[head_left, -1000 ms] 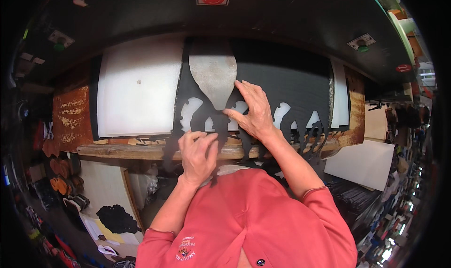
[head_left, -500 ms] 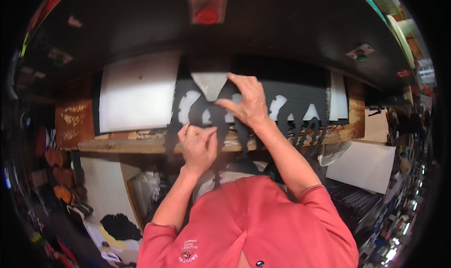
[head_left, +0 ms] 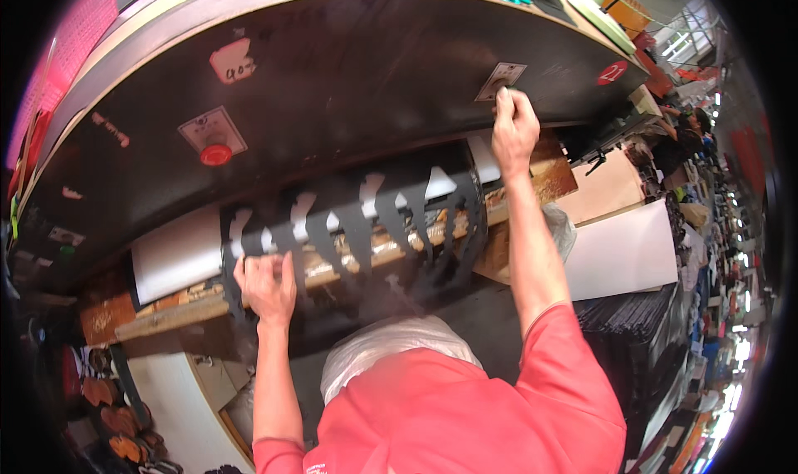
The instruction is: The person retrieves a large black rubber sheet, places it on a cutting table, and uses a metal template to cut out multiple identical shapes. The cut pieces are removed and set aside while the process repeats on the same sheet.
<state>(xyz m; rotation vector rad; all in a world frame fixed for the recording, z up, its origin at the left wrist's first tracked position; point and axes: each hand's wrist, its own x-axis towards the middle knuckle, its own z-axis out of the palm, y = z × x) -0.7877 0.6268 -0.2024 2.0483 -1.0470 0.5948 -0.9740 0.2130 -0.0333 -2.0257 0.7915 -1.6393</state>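
A black sheet [head_left: 349,239] with a row of cut-out holes lies under the front edge of a dark machine. Its front edge hangs in curved strips over a wooden board. At the sheet's left end is my left hand [head_left: 268,289], its fingers curled and thumb bent; whether a strip is pinched between them is hidden. My right hand [head_left: 515,133] is raised to a small plate [head_left: 507,76] on the right of the machine's dark front. Its fingers are closed, and their tips touch the control there, which they mostly cover.
A red push button [head_left: 216,155] and, at the far left, a green button [head_left: 66,250] sit on the machine's front. White sheets [head_left: 176,258] lie beside the black one. Larger pale boards [head_left: 628,254] lie low at the right, above a black stack [head_left: 636,341].
My right hand has left a grey tapered piece on the sheet and moved up right to the control plate. The grey piece is out of sight. The view has turned and shifted right.
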